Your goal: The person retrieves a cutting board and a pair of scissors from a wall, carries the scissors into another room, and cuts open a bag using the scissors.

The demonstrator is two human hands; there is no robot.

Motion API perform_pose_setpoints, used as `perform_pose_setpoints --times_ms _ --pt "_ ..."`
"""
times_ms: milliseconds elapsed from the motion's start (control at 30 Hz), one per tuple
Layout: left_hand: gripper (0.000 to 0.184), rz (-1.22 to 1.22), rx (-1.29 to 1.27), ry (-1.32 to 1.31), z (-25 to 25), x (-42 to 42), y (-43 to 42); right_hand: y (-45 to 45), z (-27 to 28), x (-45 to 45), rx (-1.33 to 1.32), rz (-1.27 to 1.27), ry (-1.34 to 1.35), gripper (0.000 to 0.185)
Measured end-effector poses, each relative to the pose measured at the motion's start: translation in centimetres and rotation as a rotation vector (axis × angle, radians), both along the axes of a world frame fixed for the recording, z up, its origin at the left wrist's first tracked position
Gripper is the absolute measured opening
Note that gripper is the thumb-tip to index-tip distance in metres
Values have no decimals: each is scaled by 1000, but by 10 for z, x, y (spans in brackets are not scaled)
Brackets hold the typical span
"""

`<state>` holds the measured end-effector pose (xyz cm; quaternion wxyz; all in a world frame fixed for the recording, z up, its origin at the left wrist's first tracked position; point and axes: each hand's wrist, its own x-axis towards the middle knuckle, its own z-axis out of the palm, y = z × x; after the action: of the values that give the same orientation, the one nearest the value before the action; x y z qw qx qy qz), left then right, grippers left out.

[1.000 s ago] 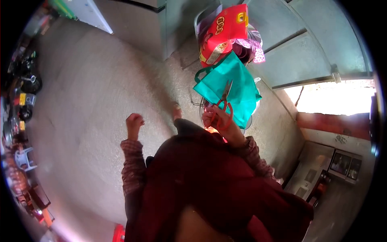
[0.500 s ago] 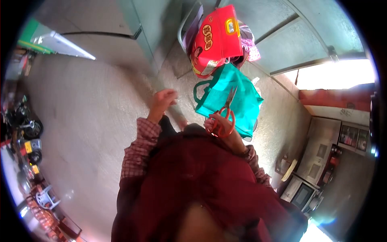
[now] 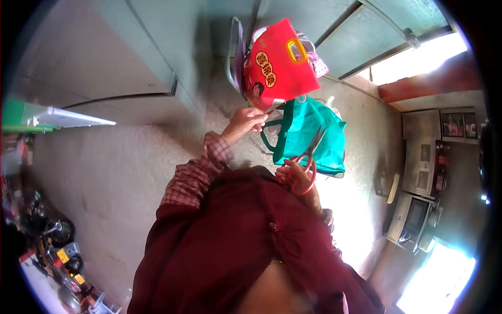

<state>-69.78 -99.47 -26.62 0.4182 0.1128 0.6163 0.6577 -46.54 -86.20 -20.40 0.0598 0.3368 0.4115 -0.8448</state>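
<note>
My right hand (image 3: 298, 177) is wrapped around the handles of a pair of scissors (image 3: 316, 141). Their handles are orange-red and the metal blades point up and away, over a green fabric bag (image 3: 306, 120). My left hand (image 3: 246, 123) reaches forward with its fingers pressed together, beside the bag's handle (image 3: 269, 144) and just below a red gift box (image 3: 282, 63). What its fingers grip, if anything, is too small to make out. The red box has a yellow handle and stands on a metal-framed chair (image 3: 230, 49).
A grey cabinet (image 3: 151, 89) stands at the left front, a metal door (image 3: 334, 26) behind the chair. Motorcycles (image 3: 57, 230) are parked at lower left. On the right, a cabinet (image 3: 413, 217) stands against the wall. Pink patterned cloth (image 3: 317, 64) shows behind the box.
My left hand has moved forward and right, to the gap between the red box and the green bag. The scissors stay in my right hand. The view has shifted.
</note>
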Motion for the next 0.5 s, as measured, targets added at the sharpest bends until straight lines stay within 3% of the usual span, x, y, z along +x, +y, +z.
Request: perform_pose_setpoints --times_ms 67,100,200,267,333,400,500 --pt "26 -32 34 13 -1 -14 12 -2 -8 8 138 41 55 35" --pt "25 -35 32 28 0 -21 19 -1 -12 9 -33 -67 44 31" --pt "24 -18 34 30 13 -45 36 2 -10 6 62 -89 58 38" --pt "22 39 -15 80 26 -61 46 7 -7 2 432 69 142 41" --pt "22 58 29 119 33 -80 51 11 7 -6 490 101 118 43" --pt "21 115 13 136 40 -96 58 13 38 -23 237 2 2 46" --pt "21 131 -10 176 47 -112 65 25 43 -28 269 32 20 48"
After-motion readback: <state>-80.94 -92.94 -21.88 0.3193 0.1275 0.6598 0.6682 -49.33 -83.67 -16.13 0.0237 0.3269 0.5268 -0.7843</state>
